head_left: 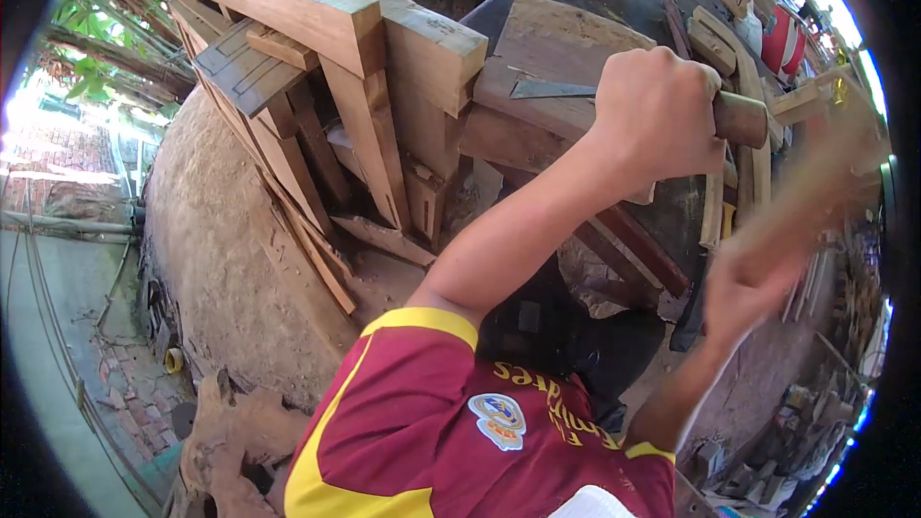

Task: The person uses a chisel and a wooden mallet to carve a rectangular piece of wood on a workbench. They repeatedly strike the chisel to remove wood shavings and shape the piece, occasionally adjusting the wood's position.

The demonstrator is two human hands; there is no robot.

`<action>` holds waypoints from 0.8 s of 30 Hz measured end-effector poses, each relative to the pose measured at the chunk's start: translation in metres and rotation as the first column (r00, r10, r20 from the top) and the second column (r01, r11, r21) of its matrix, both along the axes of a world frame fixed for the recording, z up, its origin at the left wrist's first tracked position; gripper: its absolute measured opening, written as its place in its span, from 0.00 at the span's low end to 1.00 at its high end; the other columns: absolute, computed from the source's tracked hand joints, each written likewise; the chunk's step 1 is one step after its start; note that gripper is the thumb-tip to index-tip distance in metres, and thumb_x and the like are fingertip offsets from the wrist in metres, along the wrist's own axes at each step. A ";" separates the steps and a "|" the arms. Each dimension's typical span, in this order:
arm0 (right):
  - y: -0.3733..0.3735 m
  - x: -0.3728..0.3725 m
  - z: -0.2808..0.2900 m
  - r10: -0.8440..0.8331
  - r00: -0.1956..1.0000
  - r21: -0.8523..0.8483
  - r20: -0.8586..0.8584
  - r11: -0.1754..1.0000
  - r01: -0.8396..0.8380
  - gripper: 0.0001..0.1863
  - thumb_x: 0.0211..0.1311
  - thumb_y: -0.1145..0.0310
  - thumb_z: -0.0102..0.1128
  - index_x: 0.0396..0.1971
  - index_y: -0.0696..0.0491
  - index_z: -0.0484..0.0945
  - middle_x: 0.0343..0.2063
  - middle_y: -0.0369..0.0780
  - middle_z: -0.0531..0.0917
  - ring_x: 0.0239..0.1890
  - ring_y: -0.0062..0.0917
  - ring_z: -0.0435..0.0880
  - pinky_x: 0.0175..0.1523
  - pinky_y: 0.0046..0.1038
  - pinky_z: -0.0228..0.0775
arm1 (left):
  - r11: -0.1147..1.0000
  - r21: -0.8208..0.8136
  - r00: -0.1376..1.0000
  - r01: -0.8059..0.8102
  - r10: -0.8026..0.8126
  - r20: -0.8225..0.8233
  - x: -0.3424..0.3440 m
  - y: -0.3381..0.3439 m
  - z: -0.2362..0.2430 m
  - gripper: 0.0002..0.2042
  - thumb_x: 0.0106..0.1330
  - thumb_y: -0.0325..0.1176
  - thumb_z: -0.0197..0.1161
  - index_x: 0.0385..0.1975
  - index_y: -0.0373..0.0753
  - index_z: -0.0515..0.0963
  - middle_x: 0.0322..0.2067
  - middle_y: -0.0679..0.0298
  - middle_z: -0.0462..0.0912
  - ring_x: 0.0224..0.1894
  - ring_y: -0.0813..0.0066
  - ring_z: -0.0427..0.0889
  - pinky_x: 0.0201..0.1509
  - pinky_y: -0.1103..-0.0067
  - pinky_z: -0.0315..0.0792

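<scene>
My left hand point(652, 110) is closed around the round wooden handle point(746, 120) of a chisel. Its flat metal blade point(549, 89) points left and lies on or just over a worn brown wooden block point(561, 38) on the dark bench. At the right, my right hand point(743, 278) grips a long wooden mallet or club point(820, 173), raised beside the chisel's handle end; both are smeared by motion, so the mallet's exact shape is unclear.
A timber frame point(345, 29) with slanted posts stands left of the bench point(672, 230). Loose boards point(710, 48) and a red-and-white container point(787, 38) are at the back right. A gnarled wood piece point(230, 432) lies lower left, near a brick-strewn ground point(134, 403).
</scene>
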State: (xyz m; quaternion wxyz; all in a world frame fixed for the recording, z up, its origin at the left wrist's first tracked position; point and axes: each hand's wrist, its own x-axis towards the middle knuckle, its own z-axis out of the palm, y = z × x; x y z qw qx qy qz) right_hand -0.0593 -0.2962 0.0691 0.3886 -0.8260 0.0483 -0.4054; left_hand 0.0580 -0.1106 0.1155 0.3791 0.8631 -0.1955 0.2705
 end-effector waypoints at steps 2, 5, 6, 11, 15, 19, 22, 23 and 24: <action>-0.019 -0.011 -0.009 0.066 0.974 -0.312 -0.218 0.941 -0.134 0.49 0.39 0.70 0.72 0.64 0.64 0.56 0.61 0.56 0.65 0.63 0.43 0.65 0.68 0.39 0.53 | 1.000 -0.002 1.000 -0.004 0.004 -0.016 -0.003 0.001 -0.001 0.12 0.34 0.39 0.65 0.21 0.42 0.82 0.19 0.53 0.80 0.25 0.53 0.82 0.32 0.66 0.77; -0.043 -0.012 0.006 -0.171 0.971 -0.297 -0.166 0.948 0.116 0.48 0.40 0.69 0.72 0.63 0.65 0.57 0.62 0.55 0.64 0.63 0.44 0.65 0.68 0.40 0.53 | 0.999 -0.002 0.999 -0.032 0.032 -0.014 0.000 0.001 0.000 0.12 0.34 0.39 0.65 0.20 0.42 0.82 0.19 0.54 0.80 0.26 0.53 0.82 0.32 0.66 0.77; -0.047 -0.013 0.012 -0.172 0.984 -0.165 -0.046 0.973 0.162 0.49 0.42 0.70 0.73 0.64 0.63 0.55 0.61 0.53 0.65 0.61 0.44 0.68 0.68 0.40 0.54 | 1.000 0.006 1.000 -0.028 0.028 -0.001 0.000 -0.001 -0.002 0.12 0.34 0.39 0.65 0.20 0.42 0.82 0.19 0.54 0.80 0.25 0.54 0.82 0.32 0.66 0.77; -0.035 0.000 -0.015 -0.328 0.914 -0.050 0.237 0.936 0.349 0.45 0.45 0.76 0.69 0.64 0.60 0.55 0.58 0.50 0.68 0.60 0.42 0.68 0.65 0.39 0.62 | 0.999 0.044 1.000 -0.019 0.019 0.000 -0.001 -0.006 -0.003 0.11 0.34 0.39 0.64 0.18 0.43 0.81 0.18 0.55 0.79 0.25 0.54 0.82 0.32 0.66 0.77; -0.018 -0.009 -0.002 -0.028 0.978 -0.285 -0.207 0.958 -0.033 0.46 0.43 0.73 0.69 0.64 0.60 0.56 0.60 0.53 0.66 0.62 0.40 0.67 0.68 0.39 0.54 | 0.995 0.094 0.999 -0.026 0.030 -0.044 -0.001 -0.003 -0.007 0.11 0.34 0.40 0.65 0.19 0.43 0.81 0.18 0.55 0.80 0.25 0.54 0.82 0.32 0.66 0.77; -0.048 -0.012 0.003 -0.230 0.972 0.193 0.047 0.957 0.217 0.44 0.47 0.74 0.68 0.65 0.59 0.54 0.59 0.51 0.67 0.58 0.40 0.70 0.62 0.40 0.64 | 0.997 0.067 0.999 -0.031 0.030 0.019 0.001 -0.007 -0.008 0.10 0.34 0.40 0.65 0.18 0.44 0.81 0.18 0.56 0.80 0.25 0.55 0.82 0.31 0.66 0.77; -0.014 0.004 -0.010 -0.316 0.931 0.268 0.182 0.927 0.262 0.53 0.46 0.70 0.72 0.67 0.57 0.44 0.60 0.51 0.66 0.60 0.39 0.68 0.65 0.44 0.57 | 0.995 0.085 0.999 -0.044 0.042 0.023 0.002 -0.007 -0.008 0.10 0.35 0.40 0.65 0.18 0.45 0.81 0.19 0.56 0.80 0.25 0.56 0.82 0.32 0.67 0.77; -0.013 0.000 -0.014 -0.159 0.982 -0.071 0.100 0.984 0.166 0.51 0.45 0.69 0.72 0.67 0.57 0.47 0.60 0.51 0.66 0.60 0.40 0.68 0.64 0.43 0.59 | 0.994 0.100 0.999 -0.041 0.040 0.015 0.004 -0.007 -0.007 0.10 0.35 0.40 0.65 0.19 0.44 0.81 0.19 0.56 0.80 0.25 0.55 0.82 0.32 0.67 0.77; -0.009 -0.005 -0.018 0.009 1.000 -0.367 0.019 0.930 -0.001 0.50 0.45 0.69 0.73 0.66 0.58 0.51 0.60 0.51 0.66 0.60 0.40 0.68 0.63 0.43 0.61 | 0.992 0.117 0.999 -0.038 0.038 0.001 0.004 -0.006 -0.010 0.10 0.35 0.40 0.65 0.19 0.44 0.81 0.19 0.56 0.80 0.25 0.55 0.82 0.32 0.67 0.77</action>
